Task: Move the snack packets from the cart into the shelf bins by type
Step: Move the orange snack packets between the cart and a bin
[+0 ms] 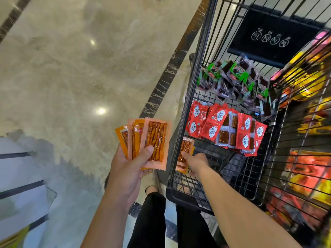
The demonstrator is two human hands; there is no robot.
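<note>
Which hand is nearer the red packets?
Right. The right hand, gripping an orange packet, is inside the cart by the red packets; the left hand holds orange packets outside it.

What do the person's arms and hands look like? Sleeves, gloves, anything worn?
Left hand and right hand are both bare: no gloves, and no watch, band or ring shows. No sleeves are in view up to the frame edge.
</note>
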